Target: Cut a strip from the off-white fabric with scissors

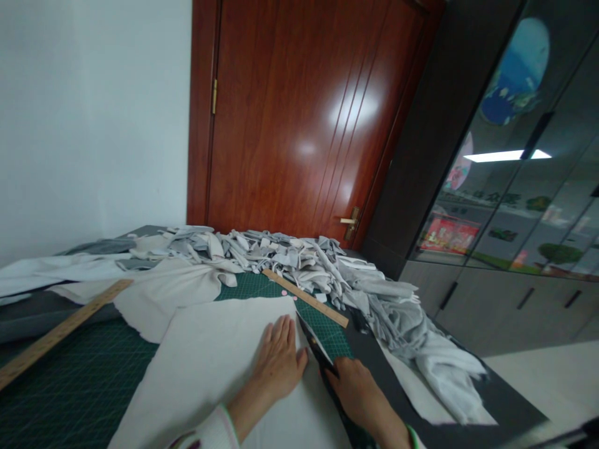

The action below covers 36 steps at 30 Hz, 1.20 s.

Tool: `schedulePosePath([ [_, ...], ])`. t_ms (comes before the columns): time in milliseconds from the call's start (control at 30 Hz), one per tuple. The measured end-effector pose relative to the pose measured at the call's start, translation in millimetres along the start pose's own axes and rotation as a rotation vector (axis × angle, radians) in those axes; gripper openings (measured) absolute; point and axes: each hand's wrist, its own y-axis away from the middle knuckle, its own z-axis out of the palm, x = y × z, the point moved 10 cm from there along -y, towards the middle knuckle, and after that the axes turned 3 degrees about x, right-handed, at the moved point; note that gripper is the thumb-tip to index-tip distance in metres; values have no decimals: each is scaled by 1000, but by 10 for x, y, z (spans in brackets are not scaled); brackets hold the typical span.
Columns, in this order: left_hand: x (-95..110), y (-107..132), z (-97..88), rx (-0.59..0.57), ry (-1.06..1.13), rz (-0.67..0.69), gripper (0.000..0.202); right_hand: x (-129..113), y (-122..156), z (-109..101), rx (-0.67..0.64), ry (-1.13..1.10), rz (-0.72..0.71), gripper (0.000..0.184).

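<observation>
Apparently we are near this cut's end: our right hand [359,391] grips scissors [314,342], their tips ahead of it by the cloth's [210,352] far corner. Our left hand [279,363] lies flat on that cloth; scraps [299,260] heap beyond both hands. Whether other edges remain, we cannot tell.

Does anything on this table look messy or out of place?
Mostly the fabric scraps, heaped in a jumble at the far edge of the table, before the wooden door. A wooden ruler at left lies slanted, its far end on loose cloth. The pale fabric under the left hand lies flat.
</observation>
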Motion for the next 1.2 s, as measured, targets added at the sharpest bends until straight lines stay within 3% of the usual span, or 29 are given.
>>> schedulePosePath([
  [267, 11, 19, 5, -9, 6, 5, 66, 93, -23, 4, 29, 1, 12, 32],
  [467, 8, 7, 3, -5, 8, 2, 65, 291, -130, 37, 84, -22, 3, 35],
  [667, 9, 7, 23, -13, 5, 4, 65, 516, -194, 94, 49, -105, -10, 33],
  [1033, 9, 13, 18, -24, 4, 1, 65, 909, -111, -288, 63, -195, 60, 31],
  [1200, 5, 18, 20, -27, 0, 4, 64, 831, -26, -293, 17, -346, 9, 38],
])
